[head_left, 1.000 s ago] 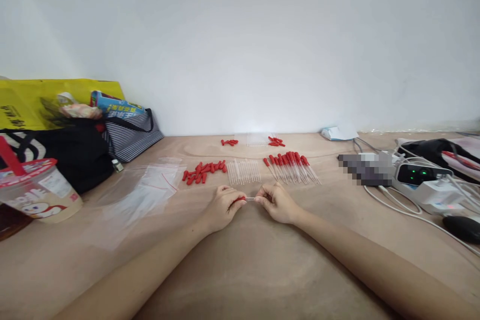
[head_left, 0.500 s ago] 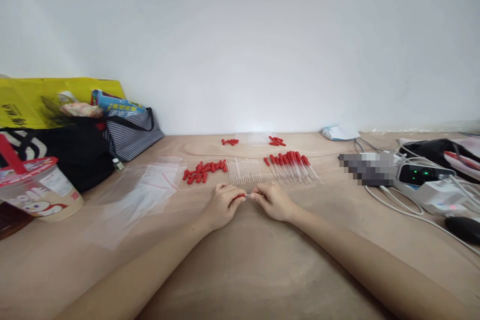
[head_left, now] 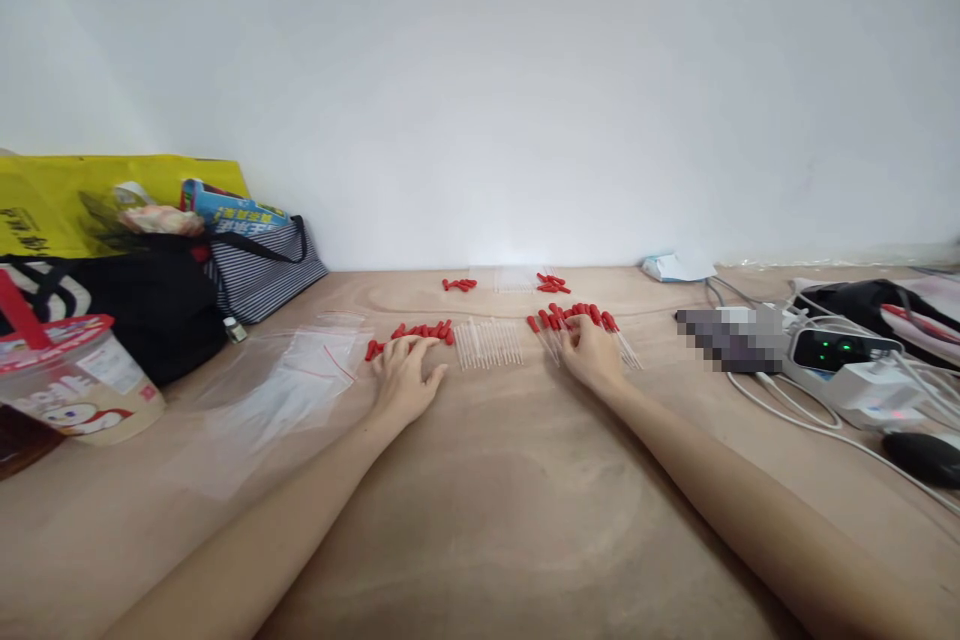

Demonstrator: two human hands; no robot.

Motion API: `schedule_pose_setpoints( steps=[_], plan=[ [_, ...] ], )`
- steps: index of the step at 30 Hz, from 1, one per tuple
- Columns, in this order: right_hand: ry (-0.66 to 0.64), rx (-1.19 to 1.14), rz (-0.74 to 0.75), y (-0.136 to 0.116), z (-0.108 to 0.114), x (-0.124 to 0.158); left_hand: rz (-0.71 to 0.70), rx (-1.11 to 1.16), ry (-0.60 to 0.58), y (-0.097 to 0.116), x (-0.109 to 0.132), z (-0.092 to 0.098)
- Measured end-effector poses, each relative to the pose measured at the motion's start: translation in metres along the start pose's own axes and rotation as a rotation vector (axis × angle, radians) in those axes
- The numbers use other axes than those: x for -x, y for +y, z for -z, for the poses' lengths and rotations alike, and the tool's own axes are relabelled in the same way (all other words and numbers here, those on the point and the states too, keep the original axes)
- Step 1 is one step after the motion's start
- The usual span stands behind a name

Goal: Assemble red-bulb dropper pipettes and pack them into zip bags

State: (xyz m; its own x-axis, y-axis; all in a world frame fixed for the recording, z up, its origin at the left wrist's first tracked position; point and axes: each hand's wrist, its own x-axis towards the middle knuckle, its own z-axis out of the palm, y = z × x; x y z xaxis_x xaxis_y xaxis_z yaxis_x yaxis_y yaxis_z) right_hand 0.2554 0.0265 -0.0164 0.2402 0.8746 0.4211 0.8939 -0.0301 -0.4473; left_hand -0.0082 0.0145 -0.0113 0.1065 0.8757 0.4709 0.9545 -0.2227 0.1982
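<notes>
My left hand (head_left: 405,382) rests over a heap of red rubber bulbs (head_left: 424,331), its fingers spread and bent down onto them. Part of the heap is hidden beneath the fingers. On the right, a row of glass droppers (head_left: 628,350) with red bulbs lies on the table. My right hand (head_left: 591,356) is closed among these droppers, fingertips together on one near the row's middle; the hand covers most of it. Between my hands several thin clear tubes (head_left: 490,344) lie side by side, touched by neither hand.
Farther back are more red bulbs (head_left: 459,285) and a clear bag (head_left: 513,280) of tubes. Clear zip bags (head_left: 289,400), a drink cup (head_left: 97,390) and a striped bag (head_left: 266,265) stand left. Cables, a power bank (head_left: 840,350) and a black mouse (head_left: 922,458) lie right.
My hands have moved apart from the middle, where they held a red bulb and a tube together. The left went to the loose bulbs, the right to the dropper row.
</notes>
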Motion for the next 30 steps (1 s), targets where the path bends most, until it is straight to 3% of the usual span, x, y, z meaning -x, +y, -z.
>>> schedule_pose_setpoints(
  steps=[8, 15, 18, 23, 30],
  plan=[
    [-0.062, 0.145, -0.107, -0.004, -0.011, -0.014, 0.098, -0.055, -0.056, -0.006, -0.003, 0.0],
    [-0.025, 0.152, 0.015, -0.015, -0.012, -0.011, 0.125, -0.11, -0.018, -0.013, -0.005, -0.004],
    [-0.104, 0.164, 0.055, -0.032, -0.015, -0.009, 0.129, -0.151, 0.007, -0.013, -0.006, -0.001],
    [-0.277, 0.21, -0.021, -0.056, -0.023, -0.011, 0.136, -0.273, 0.044, -0.015, -0.007, 0.007],
    [-0.333, 0.214, -0.083, -0.062, -0.025, -0.015, -0.005, -0.447, 0.036, -0.014, -0.007, 0.016]
  ],
)
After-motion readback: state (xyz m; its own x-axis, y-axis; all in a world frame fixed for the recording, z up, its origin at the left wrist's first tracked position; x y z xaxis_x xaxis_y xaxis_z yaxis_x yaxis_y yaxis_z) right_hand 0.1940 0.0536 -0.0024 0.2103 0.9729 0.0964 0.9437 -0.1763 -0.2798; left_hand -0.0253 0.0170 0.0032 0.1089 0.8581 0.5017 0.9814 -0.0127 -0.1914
